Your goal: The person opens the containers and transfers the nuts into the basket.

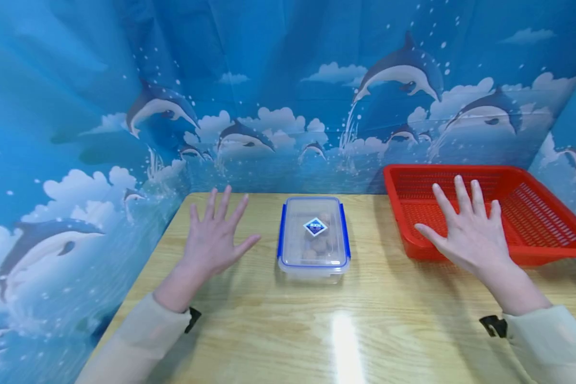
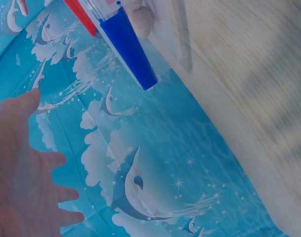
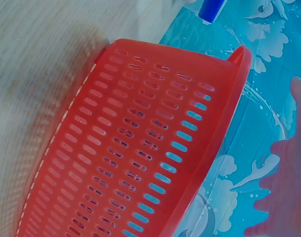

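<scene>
Both hands hover with fingers spread flat above the glossy wood-grain tabletop point(image 1: 269, 320), holding nothing. Between them, near the far edge, sits a clear rectangular plastic box point(image 1: 314, 237) with blue clips, just beside the left hand point(image 1: 214, 240) fingertips. The right hand point(image 1: 468, 232) overlaps the near rim of a slotted red plastic basket point(image 1: 533, 213) at the far right corner.

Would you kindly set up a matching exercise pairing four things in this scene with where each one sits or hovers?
Things:
1. clear food container
2. red basket
3. left hand
4. right hand

Places:
A. spread open over the basket's near left part
B. middle of the wooden table, lid on
C. right end of the table
D. spread open left of the container

Pairs: 1-B, 2-C, 3-D, 4-A
</scene>
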`<state>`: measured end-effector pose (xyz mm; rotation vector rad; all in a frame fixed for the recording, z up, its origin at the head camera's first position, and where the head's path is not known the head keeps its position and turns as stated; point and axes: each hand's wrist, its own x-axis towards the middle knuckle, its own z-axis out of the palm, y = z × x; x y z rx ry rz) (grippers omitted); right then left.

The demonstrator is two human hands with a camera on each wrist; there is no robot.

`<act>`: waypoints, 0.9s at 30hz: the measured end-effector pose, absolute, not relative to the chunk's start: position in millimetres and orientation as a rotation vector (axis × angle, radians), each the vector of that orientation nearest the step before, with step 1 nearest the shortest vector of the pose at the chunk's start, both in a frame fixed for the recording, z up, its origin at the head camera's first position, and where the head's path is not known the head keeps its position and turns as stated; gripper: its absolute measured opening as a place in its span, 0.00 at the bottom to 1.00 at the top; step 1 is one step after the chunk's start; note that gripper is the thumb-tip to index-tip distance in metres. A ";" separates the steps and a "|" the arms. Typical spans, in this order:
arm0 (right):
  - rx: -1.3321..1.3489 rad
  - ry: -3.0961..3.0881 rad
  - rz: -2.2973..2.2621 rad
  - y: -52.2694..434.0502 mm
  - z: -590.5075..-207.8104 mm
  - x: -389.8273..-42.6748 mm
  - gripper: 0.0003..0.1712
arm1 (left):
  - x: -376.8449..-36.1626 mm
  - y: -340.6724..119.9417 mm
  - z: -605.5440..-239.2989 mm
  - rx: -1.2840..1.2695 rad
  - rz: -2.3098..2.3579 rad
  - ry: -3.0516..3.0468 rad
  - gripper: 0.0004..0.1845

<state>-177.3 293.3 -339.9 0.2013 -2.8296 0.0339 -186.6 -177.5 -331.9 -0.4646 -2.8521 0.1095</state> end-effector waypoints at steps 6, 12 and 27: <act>0.212 -2.816 0.049 291.9 -339.1 -174.8 0.57 | -185.0 -177.4 -333.1 -0.466 0.093 -2.871 0.46; 0.238 -2.807 0.056 287.7 -336.6 -172.7 0.57 | -184.3 -176.9 -332.3 -0.466 0.106 -2.866 0.46; 0.310 -2.819 0.078 268.7 -340.0 -178.5 0.56 | -183.8 -173.6 -338.1 -0.466 0.083 -2.897 0.46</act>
